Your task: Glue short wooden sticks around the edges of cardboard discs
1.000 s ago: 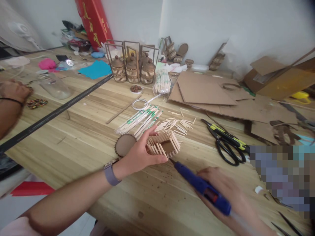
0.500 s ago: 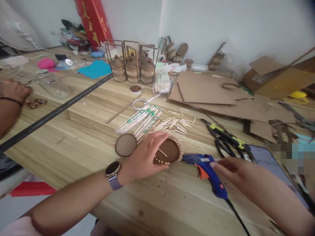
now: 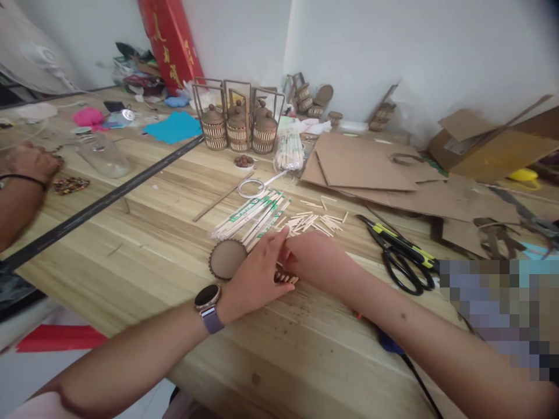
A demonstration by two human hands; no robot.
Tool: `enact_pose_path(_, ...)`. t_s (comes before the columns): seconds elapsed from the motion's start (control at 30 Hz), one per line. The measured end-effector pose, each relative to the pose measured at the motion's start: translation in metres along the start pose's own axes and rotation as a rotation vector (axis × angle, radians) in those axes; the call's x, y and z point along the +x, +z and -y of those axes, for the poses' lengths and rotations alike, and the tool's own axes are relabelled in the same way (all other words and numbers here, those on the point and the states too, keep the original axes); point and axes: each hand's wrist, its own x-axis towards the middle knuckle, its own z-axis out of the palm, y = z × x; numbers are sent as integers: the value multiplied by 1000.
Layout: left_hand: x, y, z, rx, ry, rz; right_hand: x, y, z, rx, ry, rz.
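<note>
Left hand (image 3: 254, 280) cupping round brown pale-stick-edged cardboard base (image 3: 287, 277), right hand (image 3: 311, 254) beside that grip, own hold impossible to tell

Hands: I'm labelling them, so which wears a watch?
The person's left hand; their right hand has none, and the co-worker's hand wears a black band.

Gold chars on red box (image 3: 175, 30), txt on wrappers (image 3: 250, 210): illeg.

Pale-edged brown base (image 3: 287, 276), dark-rimmed taupe disc (image 3: 227, 259), purple watch strap (image 3: 212, 320), turquoise sheet (image 3: 172, 127)
</note>
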Motion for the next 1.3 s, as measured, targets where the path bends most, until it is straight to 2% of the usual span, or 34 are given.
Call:
enact_pose_path(0.27,-1,2,3,-54,9,-14,11,-1,14,-132,35,210)
enact_pose_path(0.47,-1,4,4,-67,16,-34,10,-6,20,-183,9,295)
enact_pose_path(1.3,-1,3,2,-64,51,-45,8,-7,18,-195,-63,237)
